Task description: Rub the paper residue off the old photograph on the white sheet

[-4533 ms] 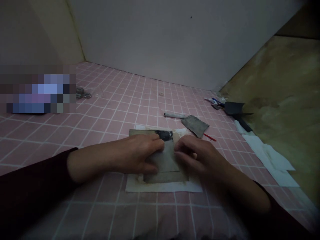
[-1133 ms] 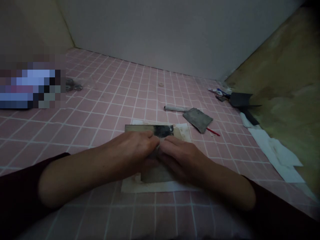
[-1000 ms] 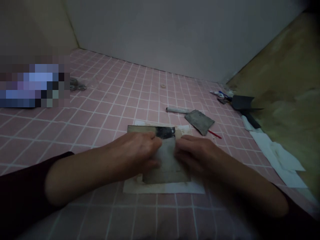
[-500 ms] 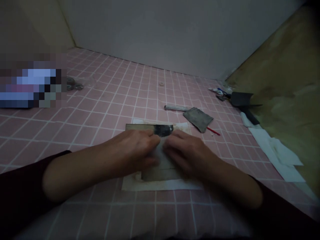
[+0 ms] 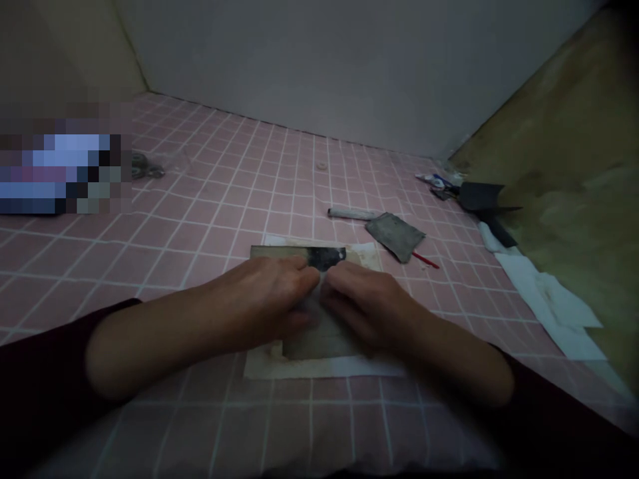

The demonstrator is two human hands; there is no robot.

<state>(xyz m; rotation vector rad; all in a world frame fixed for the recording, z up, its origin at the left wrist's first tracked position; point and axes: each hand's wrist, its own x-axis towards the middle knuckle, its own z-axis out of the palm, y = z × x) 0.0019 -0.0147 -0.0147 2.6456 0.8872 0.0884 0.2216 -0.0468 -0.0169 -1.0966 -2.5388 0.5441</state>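
Note:
A flat greyish-tan piece (image 5: 319,347) lies on white, brown-stained paper (image 5: 324,368). Across its far side runs a strip (image 5: 327,257) with a black patch at its right part. My left hand (image 5: 279,293) rests on the left part of the strip, fingers curled and pressed together. Close beside it, my right hand (image 5: 367,296) has its fingers bent inward near the black patch. What either hand grips, if anything, is hidden under the fingers.
Beyond the paper lie a pale tube (image 5: 349,213), a grey square cloth (image 5: 397,236) and a red stick (image 5: 426,260). Dark tools (image 5: 482,199) and white paper sheets (image 5: 544,299) line the right wall. Scissors (image 5: 144,166) lie at the left, near a blurred-out screen (image 5: 40,179).
My right hand has moved slightly left, closer to my left hand. My left hand stays almost where it was.

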